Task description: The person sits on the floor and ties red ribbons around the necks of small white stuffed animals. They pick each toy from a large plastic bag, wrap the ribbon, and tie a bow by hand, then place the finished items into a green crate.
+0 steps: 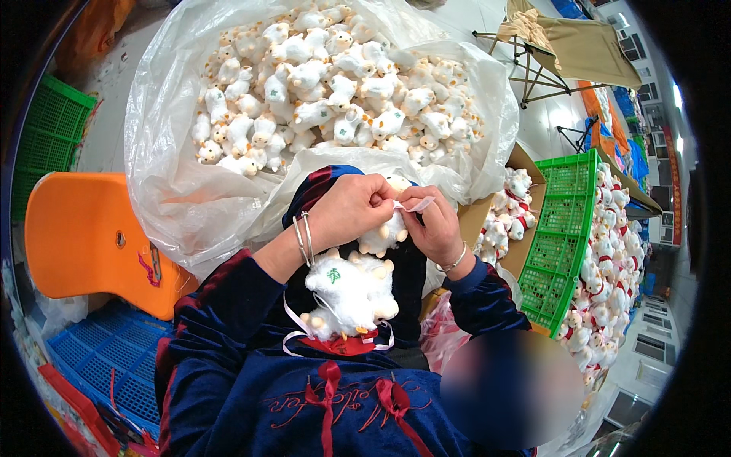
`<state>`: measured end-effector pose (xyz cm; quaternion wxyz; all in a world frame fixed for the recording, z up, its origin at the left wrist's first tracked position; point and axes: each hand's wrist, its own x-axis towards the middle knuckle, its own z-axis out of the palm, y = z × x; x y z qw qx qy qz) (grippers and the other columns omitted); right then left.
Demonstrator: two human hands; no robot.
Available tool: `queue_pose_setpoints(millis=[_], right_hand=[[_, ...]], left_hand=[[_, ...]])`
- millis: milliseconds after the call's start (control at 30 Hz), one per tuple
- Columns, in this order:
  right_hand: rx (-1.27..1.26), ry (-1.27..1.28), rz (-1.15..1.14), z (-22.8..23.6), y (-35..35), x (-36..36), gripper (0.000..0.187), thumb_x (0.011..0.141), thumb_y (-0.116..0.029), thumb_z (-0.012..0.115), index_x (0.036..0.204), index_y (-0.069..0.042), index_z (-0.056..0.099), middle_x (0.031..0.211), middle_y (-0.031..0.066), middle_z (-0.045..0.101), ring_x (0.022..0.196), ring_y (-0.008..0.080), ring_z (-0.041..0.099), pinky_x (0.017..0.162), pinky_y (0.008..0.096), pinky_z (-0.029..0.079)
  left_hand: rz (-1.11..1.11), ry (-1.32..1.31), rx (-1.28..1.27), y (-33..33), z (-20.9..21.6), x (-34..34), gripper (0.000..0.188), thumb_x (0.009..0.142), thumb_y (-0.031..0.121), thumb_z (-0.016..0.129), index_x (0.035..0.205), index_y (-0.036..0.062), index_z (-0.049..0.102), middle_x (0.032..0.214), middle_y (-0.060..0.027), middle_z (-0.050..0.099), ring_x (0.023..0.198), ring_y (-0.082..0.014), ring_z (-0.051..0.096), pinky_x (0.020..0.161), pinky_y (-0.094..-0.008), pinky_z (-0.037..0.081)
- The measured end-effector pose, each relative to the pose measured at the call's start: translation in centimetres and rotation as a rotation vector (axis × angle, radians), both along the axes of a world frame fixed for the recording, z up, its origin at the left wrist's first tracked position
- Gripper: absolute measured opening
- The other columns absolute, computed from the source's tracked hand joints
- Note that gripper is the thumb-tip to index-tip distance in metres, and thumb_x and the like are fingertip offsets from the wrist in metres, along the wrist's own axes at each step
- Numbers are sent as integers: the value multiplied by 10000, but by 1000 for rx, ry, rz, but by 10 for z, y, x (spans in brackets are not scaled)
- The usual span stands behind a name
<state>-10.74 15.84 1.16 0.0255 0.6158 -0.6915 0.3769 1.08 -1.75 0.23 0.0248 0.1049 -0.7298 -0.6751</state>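
Note:
My left hand (356, 204) and my right hand (432, 230) meet over my lap, both with fingers pinched together. Between them runs a thin white ribbon (417, 205) at the neck of a small white plush toy (383, 238). My hands hide part of this toy; its pale head shows just above them. Closer to my body, white plush toys (346, 293) lie bunched on my lap, one bearing a green stitched mark. Pale loose ribbons (292, 316) and a piece of red cloth (343, 346) lie beside them.
A big clear plastic sheet (164, 122) holds a heap of white plush toys (335, 84) ahead. Left are an orange chair (76, 236) and a blue crate (114, 346). Right stand a cardboard box (531, 169), a green crate (560, 244), and more toys with red trim (605, 266).

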Motion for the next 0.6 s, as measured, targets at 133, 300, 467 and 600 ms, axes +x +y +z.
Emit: queue_pose_setpoints(millis=[133, 300, 467, 600], right_hand=[[7, -28, 18, 0, 5, -2, 290, 783, 99, 754, 996, -18, 594, 1003, 130, 679, 839, 300, 688, 697, 351, 573], [23, -52, 11, 3, 9, -3, 282, 792, 105, 741, 1005, -14, 599, 1026, 140, 676, 885, 310, 693, 724, 352, 577], [14, -97, -62, -9, 22, -9, 271, 802, 119, 721, 1011, -9, 608, 1081, 152, 672, 933, 329, 697, 757, 363, 578], [-20, -183, -233, -4, 20, -3, 148, 899, 70, 645, 1024, -5, 619, 1096, 132, 666, 956, 272, 674, 785, 331, 549]], left_hand=[[-4, -41, -45, 1, 5, 0, 151, 909, 102, 680, 952, -43, 692, 770, -34, 677, 688, -72, 609, 646, -242, 516], [13, -45, -91, 2, 5, 1, 144, 882, 97, 684, 928, -39, 685, 740, -41, 667, 664, -84, 610, 639, -251, 518], [15, -107, -103, 2, 8, 4, 136, 870, 91, 673, 911, -39, 676, 726, -51, 660, 649, -96, 603, 625, -261, 510], [64, -100, -114, 4, 8, 6, 162, 889, 128, 690, 903, -32, 666, 732, -36, 654, 653, -82, 587, 610, -256, 493]])
